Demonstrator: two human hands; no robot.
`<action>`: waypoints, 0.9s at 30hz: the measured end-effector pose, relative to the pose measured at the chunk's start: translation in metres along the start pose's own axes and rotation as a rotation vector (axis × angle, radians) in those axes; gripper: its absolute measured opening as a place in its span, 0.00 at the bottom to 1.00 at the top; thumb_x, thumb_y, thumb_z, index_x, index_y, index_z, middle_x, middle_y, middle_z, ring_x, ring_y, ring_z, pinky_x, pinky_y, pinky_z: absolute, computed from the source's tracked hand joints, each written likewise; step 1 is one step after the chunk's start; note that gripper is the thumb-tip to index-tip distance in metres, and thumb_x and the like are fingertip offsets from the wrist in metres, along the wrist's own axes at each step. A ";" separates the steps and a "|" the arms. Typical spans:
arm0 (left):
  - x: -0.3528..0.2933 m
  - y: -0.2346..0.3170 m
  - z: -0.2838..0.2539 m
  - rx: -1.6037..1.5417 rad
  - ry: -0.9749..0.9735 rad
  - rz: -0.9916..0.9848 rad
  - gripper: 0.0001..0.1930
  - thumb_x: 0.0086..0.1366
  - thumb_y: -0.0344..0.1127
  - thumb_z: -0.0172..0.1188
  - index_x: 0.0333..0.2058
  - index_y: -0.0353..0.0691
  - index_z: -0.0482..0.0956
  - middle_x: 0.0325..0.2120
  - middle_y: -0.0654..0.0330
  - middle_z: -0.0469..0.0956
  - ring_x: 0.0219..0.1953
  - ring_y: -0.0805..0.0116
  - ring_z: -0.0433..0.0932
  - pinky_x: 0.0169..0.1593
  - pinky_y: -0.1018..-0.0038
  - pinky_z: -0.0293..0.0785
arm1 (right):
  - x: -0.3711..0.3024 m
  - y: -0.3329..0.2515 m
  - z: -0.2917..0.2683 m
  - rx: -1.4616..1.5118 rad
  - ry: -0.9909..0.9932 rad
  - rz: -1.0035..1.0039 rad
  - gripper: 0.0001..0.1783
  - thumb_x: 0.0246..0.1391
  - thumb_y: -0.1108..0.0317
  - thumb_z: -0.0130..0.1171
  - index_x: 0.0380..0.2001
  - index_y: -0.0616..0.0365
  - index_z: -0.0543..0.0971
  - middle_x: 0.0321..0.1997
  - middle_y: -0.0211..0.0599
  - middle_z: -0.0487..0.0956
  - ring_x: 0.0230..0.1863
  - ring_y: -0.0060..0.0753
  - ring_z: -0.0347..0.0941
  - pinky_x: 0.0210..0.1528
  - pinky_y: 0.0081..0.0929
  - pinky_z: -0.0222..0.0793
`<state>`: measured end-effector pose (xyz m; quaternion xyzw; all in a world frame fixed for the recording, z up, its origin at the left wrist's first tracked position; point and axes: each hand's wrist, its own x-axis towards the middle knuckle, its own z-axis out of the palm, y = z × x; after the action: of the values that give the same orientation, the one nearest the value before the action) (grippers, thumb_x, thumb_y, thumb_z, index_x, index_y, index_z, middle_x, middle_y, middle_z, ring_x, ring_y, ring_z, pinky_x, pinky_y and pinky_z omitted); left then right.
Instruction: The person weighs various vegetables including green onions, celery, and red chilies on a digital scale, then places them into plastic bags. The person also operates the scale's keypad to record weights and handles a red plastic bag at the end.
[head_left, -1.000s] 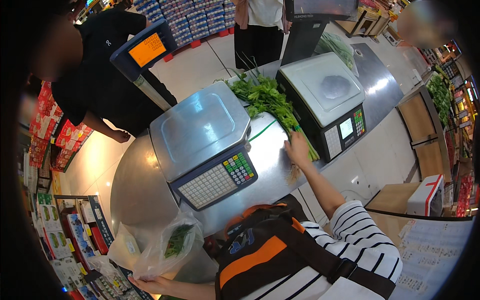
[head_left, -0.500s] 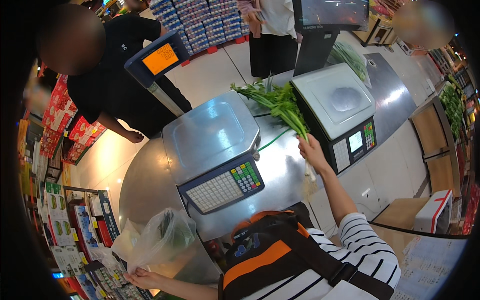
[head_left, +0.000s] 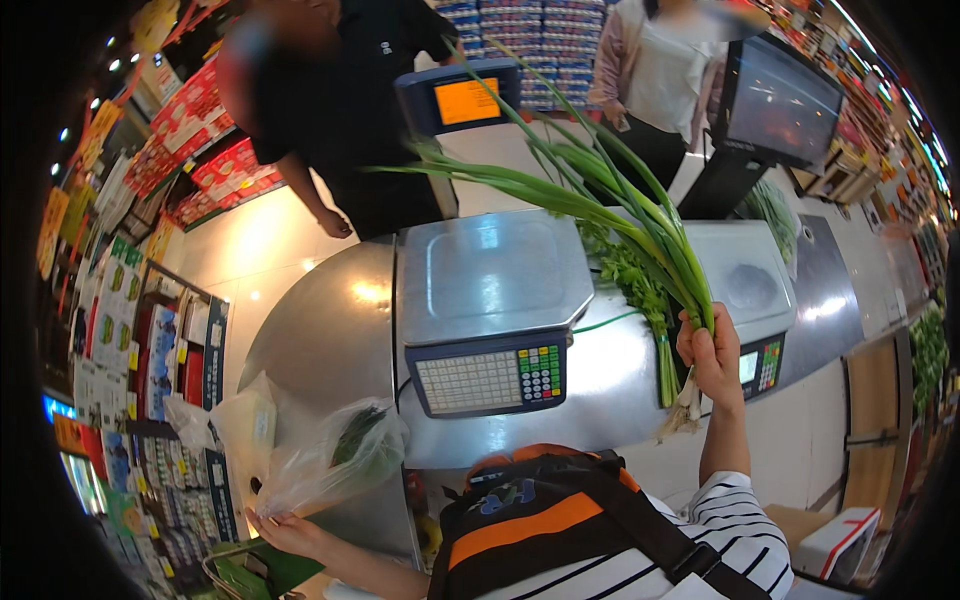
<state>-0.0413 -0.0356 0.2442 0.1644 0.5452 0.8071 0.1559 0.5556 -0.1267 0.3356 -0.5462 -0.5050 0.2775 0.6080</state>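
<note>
My right hand (head_left: 712, 350) is closed around the lower stalks of a bunch of spring onions (head_left: 655, 235). Their long green leaves fan up and left above the counter, while pale roots hang below my fist. Beneath them a bunch of leafy celery (head_left: 650, 325) lies between two weighing scales, partly covered by the leaves. At the lower left, my left hand (head_left: 285, 530) pinches the edge of a clear plastic bag (head_left: 340, 450). Something dark green shows through the plastic; I cannot make out its kind. The bag rests at the counter's left part.
A steel-topped scale (head_left: 490, 275) with a keypad stands mid-counter (head_left: 320, 330); a second scale (head_left: 745, 275) is at right, beside a dark monitor (head_left: 785, 100). Bagged greens (head_left: 770, 215) lie behind it. A person in black (head_left: 370, 120) and another in pink (head_left: 655, 70) stand across the counter.
My right hand has lifted the spring onions, their leaves now spread high over the scales. The celery lies on the counter below. My left hand still holds the bag. The view has shifted.
</note>
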 end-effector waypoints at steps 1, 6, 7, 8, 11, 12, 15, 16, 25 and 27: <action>-0.010 0.006 0.007 -0.040 0.021 0.003 0.20 0.64 0.29 0.45 0.55 0.34 0.68 0.41 0.55 0.71 0.38 0.69 0.71 0.40 0.77 0.68 | 0.010 -0.001 0.004 0.011 -0.043 -0.021 0.09 0.63 0.72 0.41 0.42 0.65 0.67 0.22 0.25 0.65 0.20 0.13 0.56 0.23 0.13 0.54; -0.012 0.007 -0.010 0.003 0.005 -0.008 0.20 0.65 0.27 0.45 0.56 0.33 0.66 0.47 0.51 0.71 0.44 0.64 0.73 0.45 0.73 0.72 | 0.070 0.009 0.034 -0.055 -0.261 -0.047 0.10 0.63 0.68 0.44 0.43 0.61 0.70 0.23 0.24 0.65 0.21 0.14 0.56 0.24 0.14 0.54; -0.019 0.011 -0.005 0.021 0.041 -0.017 0.20 0.65 0.27 0.46 0.56 0.33 0.66 0.45 0.53 0.72 0.43 0.65 0.74 0.45 0.74 0.72 | 0.082 0.012 0.043 -0.083 -0.323 -0.003 0.11 0.63 0.67 0.44 0.44 0.60 0.70 0.24 0.25 0.65 0.23 0.15 0.57 0.26 0.15 0.56; -0.018 0.008 -0.008 -0.012 0.028 -0.002 0.20 0.65 0.28 0.47 0.56 0.34 0.67 0.45 0.53 0.73 0.42 0.65 0.74 0.44 0.74 0.72 | 0.093 0.016 0.054 -0.111 -0.384 0.040 0.11 0.64 0.65 0.44 0.44 0.58 0.71 0.25 0.25 0.66 0.25 0.15 0.58 0.28 0.15 0.57; -0.012 -0.002 -0.022 -0.047 0.002 0.009 0.20 0.65 0.29 0.47 0.56 0.35 0.68 0.44 0.56 0.73 0.42 0.67 0.73 0.45 0.75 0.71 | 0.126 0.047 0.085 -0.081 -0.569 0.192 0.13 0.64 0.62 0.44 0.44 0.57 0.71 0.27 0.27 0.66 0.29 0.18 0.60 0.33 0.20 0.60; -0.011 0.000 -0.026 -0.021 0.011 -0.012 0.19 0.65 0.29 0.47 0.55 0.36 0.68 0.45 0.57 0.72 0.42 0.67 0.72 0.46 0.75 0.70 | 0.137 0.064 0.088 -0.135 -0.599 0.163 0.13 0.64 0.61 0.45 0.44 0.57 0.71 0.28 0.29 0.68 0.31 0.20 0.62 0.35 0.21 0.61; -0.014 0.000 -0.023 -0.036 -0.005 -0.039 0.18 0.66 0.30 0.47 0.54 0.36 0.68 0.45 0.57 0.72 0.43 0.67 0.72 0.48 0.74 0.69 | 0.165 0.135 0.085 -0.294 -0.646 0.108 0.14 0.64 0.59 0.46 0.43 0.58 0.72 0.32 0.33 0.72 0.35 0.27 0.66 0.39 0.26 0.63; -0.015 0.001 -0.022 -0.056 -0.013 -0.038 0.18 0.66 0.30 0.47 0.55 0.37 0.68 0.44 0.57 0.72 0.43 0.67 0.71 0.49 0.74 0.69 | 0.172 0.161 0.078 -0.335 -0.649 0.105 0.15 0.63 0.59 0.46 0.42 0.59 0.73 0.34 0.36 0.74 0.36 0.30 0.68 0.40 0.28 0.64; -0.031 0.007 -0.028 -0.033 0.032 -0.072 0.20 0.63 0.30 0.50 0.54 0.39 0.71 0.43 0.57 0.72 0.42 0.66 0.71 0.45 0.75 0.69 | 0.165 0.213 0.049 -1.043 -0.374 -0.149 0.13 0.54 0.57 0.54 0.40 0.49 0.78 0.37 0.39 0.77 0.44 0.46 0.70 0.44 0.40 0.67; -0.034 0.012 -0.028 0.015 0.069 -0.059 0.20 0.62 0.29 0.51 0.54 0.39 0.71 0.43 0.56 0.71 0.42 0.66 0.71 0.46 0.74 0.69 | 0.167 0.203 0.046 -0.963 -0.382 -0.065 0.16 0.55 0.55 0.54 0.42 0.51 0.78 0.39 0.39 0.77 0.43 0.43 0.71 0.46 0.37 0.67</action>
<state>-0.0239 -0.0775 0.2424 0.1215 0.5607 0.8034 0.1594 0.6131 0.0896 0.1907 -0.6876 -0.6943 0.0893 0.1930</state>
